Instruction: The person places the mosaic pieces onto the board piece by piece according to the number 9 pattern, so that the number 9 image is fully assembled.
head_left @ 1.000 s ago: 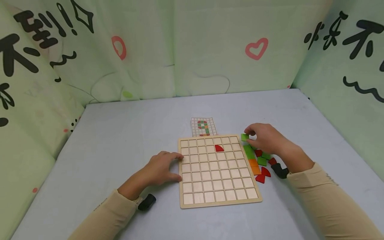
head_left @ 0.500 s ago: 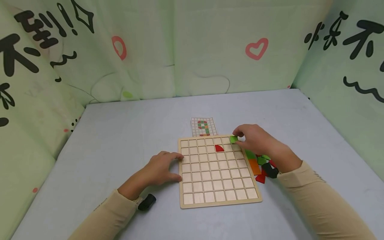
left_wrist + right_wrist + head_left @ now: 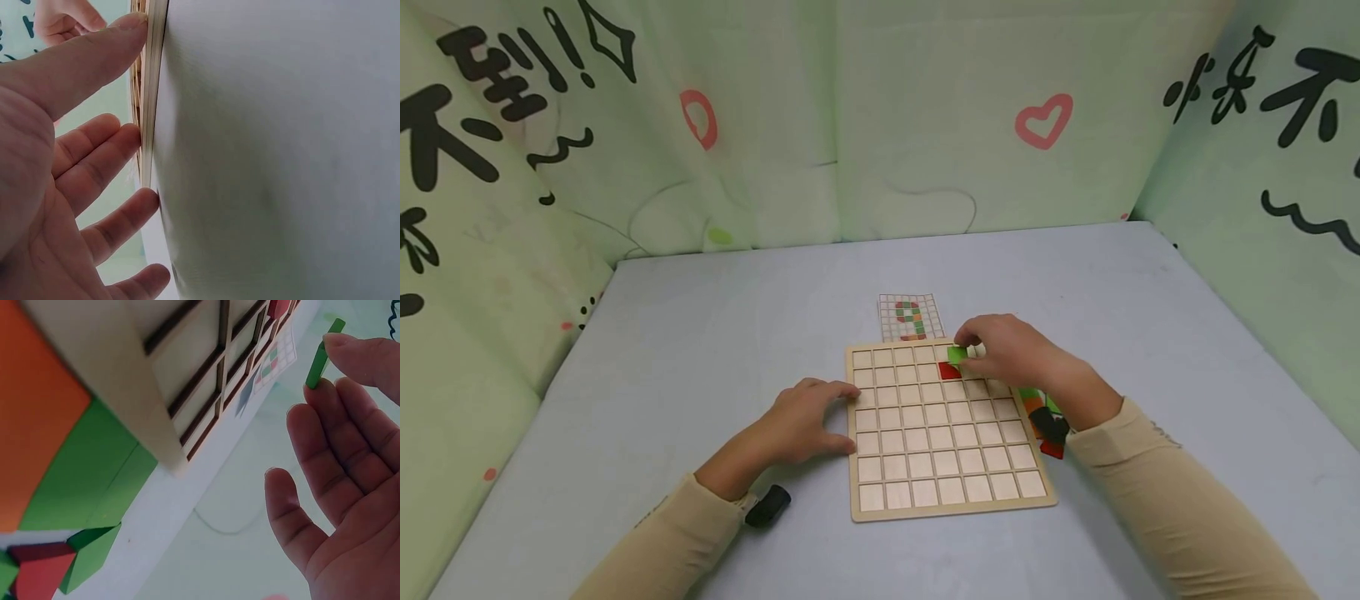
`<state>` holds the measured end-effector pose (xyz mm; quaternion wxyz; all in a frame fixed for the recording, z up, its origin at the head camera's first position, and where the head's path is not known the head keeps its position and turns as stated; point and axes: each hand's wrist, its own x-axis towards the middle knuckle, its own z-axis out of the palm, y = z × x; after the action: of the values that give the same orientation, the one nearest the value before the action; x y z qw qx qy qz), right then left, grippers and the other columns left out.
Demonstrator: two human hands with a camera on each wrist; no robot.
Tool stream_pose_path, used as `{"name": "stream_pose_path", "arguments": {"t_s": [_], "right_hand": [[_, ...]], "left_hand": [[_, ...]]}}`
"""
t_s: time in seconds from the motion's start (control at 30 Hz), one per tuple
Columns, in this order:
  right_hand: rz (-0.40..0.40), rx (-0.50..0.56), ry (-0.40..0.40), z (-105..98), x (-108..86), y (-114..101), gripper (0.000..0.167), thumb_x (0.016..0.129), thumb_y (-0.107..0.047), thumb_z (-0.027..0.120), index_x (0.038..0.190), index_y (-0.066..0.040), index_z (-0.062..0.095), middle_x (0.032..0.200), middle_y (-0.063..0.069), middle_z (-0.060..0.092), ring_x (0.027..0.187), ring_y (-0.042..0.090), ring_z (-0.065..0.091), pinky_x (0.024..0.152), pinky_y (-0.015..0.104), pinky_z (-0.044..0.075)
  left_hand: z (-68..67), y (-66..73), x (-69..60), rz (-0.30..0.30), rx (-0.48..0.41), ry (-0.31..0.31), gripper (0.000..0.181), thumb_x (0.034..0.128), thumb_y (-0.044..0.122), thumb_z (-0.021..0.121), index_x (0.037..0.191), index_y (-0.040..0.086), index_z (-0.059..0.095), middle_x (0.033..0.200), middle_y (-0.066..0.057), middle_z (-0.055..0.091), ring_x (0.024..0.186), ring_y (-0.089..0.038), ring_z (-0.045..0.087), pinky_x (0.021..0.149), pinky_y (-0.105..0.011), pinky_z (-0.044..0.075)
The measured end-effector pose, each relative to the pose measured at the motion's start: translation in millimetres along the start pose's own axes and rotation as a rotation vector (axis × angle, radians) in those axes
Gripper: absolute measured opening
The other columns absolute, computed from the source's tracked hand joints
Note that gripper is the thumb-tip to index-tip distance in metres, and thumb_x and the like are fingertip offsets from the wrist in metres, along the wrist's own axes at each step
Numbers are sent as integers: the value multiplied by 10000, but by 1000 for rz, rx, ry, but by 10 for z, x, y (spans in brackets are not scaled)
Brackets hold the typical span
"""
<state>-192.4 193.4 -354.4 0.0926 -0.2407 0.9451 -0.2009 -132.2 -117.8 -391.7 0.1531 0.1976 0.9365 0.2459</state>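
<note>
While the left hand (image 3: 790, 421) lies spread, holding nothing, thumb and fingertips touching the left edge of the wooden grid board (image 3: 955, 512), the right hand (image 3: 1011, 354) pinches 1 green square tile (image 3: 957, 356) between thumb and fingertip over the board's far rows, just beyond 1 partly covered red piece (image 3: 949, 371) in the grid. Pattern card (image 3: 912, 317) lies at the board's far edge; orange tile (image 3: 37, 412), green tiles (image 3: 94, 481) and red block (image 3: 44, 572) sit off its right side.
</note>
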Motion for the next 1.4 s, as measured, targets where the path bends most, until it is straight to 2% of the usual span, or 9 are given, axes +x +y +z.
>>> {"name": "stream_pose_path", "arguments": {"t_s": [0.27, 0.73, 1.0, 1.23, 1.4], "right_hand": [[-41, -18, -9, 34, 53, -55, 260, 949, -172, 692, 1148, -6, 674, 1139, 109, 679, 1088, 317, 622, 933, 482, 484], [-49, -50, -98, 125, 133, -128, 265, 953, -177, 694, 1165, -18, 671, 1137, 102, 679, 1084, 304, 632, 900, 450, 507], [-66, -104, -126, 178, 171, -151, 227, 947, -168, 701, 1130, -35, 681, 1071, 65, 678, 955, 227, 629, 842, 418, 514], [-81, -107, -131, 184, 187, -167, 155, 940, -146, 702, 1063, -53, 686, 950, 13, 645, 822, 167, 562, 756, 373, 486], [-81, -95, -136, 182, 196, -179, 140, 942, -128, 691, 1058, -49, 686, 939, 9, 637, 811, 166, 550, 747, 365, 478]], "left_hand": [[-11, 1, 3, 13, 5, 9, 636, 781, 274, 876, 1341, 147, 602, 1319, -49, 600, 1293, -286, 475, 1044, -510, 370], [-20, 27, -2, 0, 13, 5, 640, 780, 270, 878, 1343, 145, 601, 1320, -45, 604, 1290, -285, 475, 1037, -505, 378], [-7, 14, 0, 1, 12, 8, 641, 778, 276, 877, 1344, 151, 603, 1323, -50, 601, 1295, -286, 474, 1038, -506, 382], [0, 11, 3, 5, 5, 8, 650, 776, 276, 879, 1348, 148, 600, 1327, -47, 598, 1299, -286, 470, 1042, -507, 377], [3, 12, 9, -6, 12, 5, 652, 778, 284, 877, 1354, 157, 599, 1336, -52, 593, 1305, -288, 465, 1042, -506, 381]]}}
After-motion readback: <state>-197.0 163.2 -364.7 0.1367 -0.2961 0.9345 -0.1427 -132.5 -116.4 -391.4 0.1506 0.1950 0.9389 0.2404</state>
